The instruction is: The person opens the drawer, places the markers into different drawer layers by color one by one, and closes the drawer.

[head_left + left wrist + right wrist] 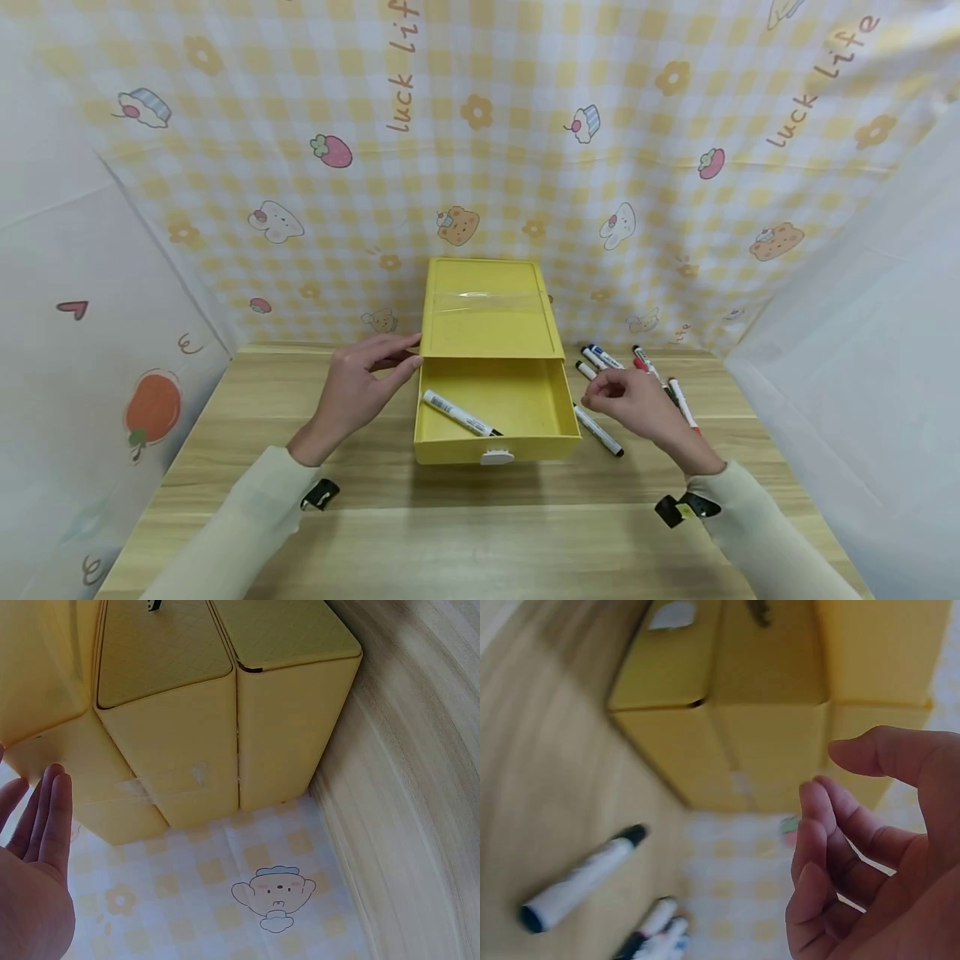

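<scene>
A yellow plastic drawer cabinet (491,329) stands against the back cloth, its top drawer (450,452) pulled out. One white marker (457,412) with a black tip lies slantwise inside that drawer. My left hand (358,385) is at the cabinet's left side, its fingertips right by the drawer edge and its fingers fairly straight. To the right of the drawer, my right hand (636,405) hovers over the markers, fingers bent and thumb apart from them, with nothing in between. Beside the drawer lies another marker (600,432), partly hidden by the drawer wall.
Several more white markers, among them a blue-labelled one (606,357) and a red-tipped one (683,404), lie loosely on the wooden table (480,542) to the right. Two closed drawers (289,727) sit below the open one. A checked cloth (525,183) hangs behind.
</scene>
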Demonstrator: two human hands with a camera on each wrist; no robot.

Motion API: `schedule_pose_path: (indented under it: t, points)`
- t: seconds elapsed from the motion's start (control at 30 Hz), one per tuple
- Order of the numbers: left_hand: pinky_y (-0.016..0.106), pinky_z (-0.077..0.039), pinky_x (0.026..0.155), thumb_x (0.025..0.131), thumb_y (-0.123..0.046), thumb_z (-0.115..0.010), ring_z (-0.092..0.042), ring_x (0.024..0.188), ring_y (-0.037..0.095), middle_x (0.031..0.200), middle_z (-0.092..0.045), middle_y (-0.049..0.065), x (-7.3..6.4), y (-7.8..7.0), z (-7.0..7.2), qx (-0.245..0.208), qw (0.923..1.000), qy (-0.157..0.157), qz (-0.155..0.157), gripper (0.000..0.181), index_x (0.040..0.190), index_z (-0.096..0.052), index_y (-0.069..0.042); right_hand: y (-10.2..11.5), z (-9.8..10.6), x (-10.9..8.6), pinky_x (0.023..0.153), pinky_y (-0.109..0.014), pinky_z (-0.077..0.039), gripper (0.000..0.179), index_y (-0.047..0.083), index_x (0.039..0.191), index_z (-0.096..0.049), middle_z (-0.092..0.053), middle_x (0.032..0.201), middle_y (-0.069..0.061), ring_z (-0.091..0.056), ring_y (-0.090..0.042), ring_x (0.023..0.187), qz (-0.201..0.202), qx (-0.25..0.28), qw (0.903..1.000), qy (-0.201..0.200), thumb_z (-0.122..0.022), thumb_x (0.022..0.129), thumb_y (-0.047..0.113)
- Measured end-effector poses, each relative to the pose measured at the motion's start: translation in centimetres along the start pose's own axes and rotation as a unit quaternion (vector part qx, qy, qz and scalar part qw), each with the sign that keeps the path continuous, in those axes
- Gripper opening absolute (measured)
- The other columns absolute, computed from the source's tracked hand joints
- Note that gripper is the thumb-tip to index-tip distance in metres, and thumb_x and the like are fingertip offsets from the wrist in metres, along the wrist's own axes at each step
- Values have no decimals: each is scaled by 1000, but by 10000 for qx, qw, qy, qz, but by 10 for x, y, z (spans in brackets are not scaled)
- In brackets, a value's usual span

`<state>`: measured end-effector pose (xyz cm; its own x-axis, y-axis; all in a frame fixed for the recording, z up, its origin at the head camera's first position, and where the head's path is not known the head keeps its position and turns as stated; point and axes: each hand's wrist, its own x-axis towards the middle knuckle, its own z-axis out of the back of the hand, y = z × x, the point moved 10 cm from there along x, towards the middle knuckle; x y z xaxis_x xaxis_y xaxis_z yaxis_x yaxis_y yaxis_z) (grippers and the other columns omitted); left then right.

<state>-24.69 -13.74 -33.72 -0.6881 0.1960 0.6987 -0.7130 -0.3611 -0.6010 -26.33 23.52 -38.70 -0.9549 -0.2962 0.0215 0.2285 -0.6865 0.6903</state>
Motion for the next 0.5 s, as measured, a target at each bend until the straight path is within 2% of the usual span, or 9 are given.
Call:
schedule_pose_path:
  t: [0.23, 0.5]
  points:
    - [25, -65, 82, 93, 8, -85, -81, 94, 30, 114, -81, 14, 0, 1, 0, -46, 10000, -43, -2, 32, 125, -80, 5, -51, -14, 0, 74, -32, -53, 7, 10, 99, -80, -74, 88, 4, -66, -14, 80, -431, -164, 9987, -228, -82, 95, 16]
    - [30, -67, 81, 93, 8, -85, -81, 93, 29, 113, -81, 14, -1, 1, 1, -32, 10000, -56, -14, 32, 124, -81, 4, -105, -23, -2, 70, -31, -54, 17, 4, 99, -81, -77, 90, -2, -66, -14, 80, -843, -234, 9958, -273, -87, 92, 17]
